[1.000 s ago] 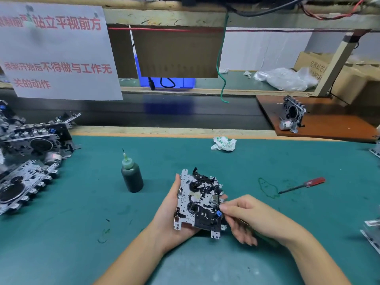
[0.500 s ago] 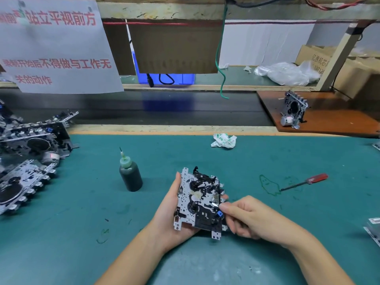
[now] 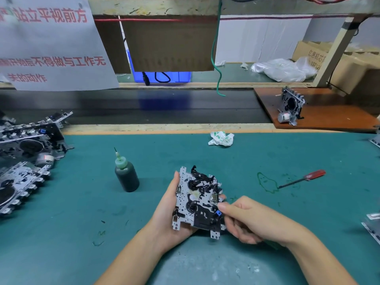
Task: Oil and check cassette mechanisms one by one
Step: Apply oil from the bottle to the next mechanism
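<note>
Shifted barely: right hand (image 3: 246,218) drawn a touch nearer, fingers curled more, fingertip pressing a part at the edge of the silver-and-black metal cassette mechanism (image 3: 198,200). Cradled above the teal mat (image 3: 82,212) by left hand (image 3: 170,210), thumb along its side. Judged mid-check; dark green needle-tipped oil bottle (image 3: 125,174) standing apart, heap of grey mechanisms (image 3: 26,157) at left probably still waiting.

Matt teal mat (image 3: 82,202), scuffed pale near the front edge. Shiny perforated sheet metal and black plastic on the mechanism (image 3: 197,200). Dark translucent plastic bottle (image 3: 126,177) with thin metal needle tip. Glossy red plastic handle on the screwdriver (image 3: 304,178). Crumpled paper wad (image 3: 221,138). Rough worn wooden rail (image 3: 164,127). Smooth brown wooden board (image 3: 329,118).
</note>
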`<state>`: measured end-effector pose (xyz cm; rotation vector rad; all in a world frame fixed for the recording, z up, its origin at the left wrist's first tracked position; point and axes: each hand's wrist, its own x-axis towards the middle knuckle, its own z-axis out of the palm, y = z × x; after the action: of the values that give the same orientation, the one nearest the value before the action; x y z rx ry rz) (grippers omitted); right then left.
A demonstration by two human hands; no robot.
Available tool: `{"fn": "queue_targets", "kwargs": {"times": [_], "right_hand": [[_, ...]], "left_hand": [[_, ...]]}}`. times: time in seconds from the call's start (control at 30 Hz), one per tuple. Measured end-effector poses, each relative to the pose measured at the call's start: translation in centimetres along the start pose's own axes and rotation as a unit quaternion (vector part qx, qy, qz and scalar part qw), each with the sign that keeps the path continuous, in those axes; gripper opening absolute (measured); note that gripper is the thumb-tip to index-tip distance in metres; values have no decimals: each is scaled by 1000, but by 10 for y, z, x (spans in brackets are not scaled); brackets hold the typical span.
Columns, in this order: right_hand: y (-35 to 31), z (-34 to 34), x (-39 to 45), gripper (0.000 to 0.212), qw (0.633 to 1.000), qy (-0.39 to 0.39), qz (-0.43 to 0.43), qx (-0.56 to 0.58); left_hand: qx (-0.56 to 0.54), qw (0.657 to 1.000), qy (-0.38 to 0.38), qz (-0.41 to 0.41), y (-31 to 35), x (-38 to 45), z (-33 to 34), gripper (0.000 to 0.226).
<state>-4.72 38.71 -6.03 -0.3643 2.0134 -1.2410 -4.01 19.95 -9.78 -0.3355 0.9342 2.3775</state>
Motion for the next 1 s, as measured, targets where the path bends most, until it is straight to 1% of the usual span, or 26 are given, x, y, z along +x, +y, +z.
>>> {"fn": "queue_targets", "kwargs": {"times": [0.13,0.37,0.53,0.63,0.73,0.8,0.9,1.0], "right_hand": [[0,-2,1,59,1000,-27,13,-7],[0,-8,4,65,998,-31,16,-52],[-1,-14,6,67,995,-76,27,-60],[0,-15,7,67,994,-68,17,-81],[1,-10,5,66,994,-29,-11,-105],[5,-5,3,66,995,12,-37,-91],[9,-2,-2,66,989,123,-80,6],[11,-12,-3,51,963,221,-106,112]], "left_hand": [[14,1000,17,2,0,1,0,78],[30,999,30,7,-2,4,3,78],[29,999,33,5,-2,4,3,77],[36,999,37,11,-2,4,4,77],[25,999,34,18,-3,1,6,78],[14,999,25,22,-3,-2,9,79],[-28,999,12,21,-1,-9,14,86],[-85,996,-5,25,0,-15,20,96]]}}
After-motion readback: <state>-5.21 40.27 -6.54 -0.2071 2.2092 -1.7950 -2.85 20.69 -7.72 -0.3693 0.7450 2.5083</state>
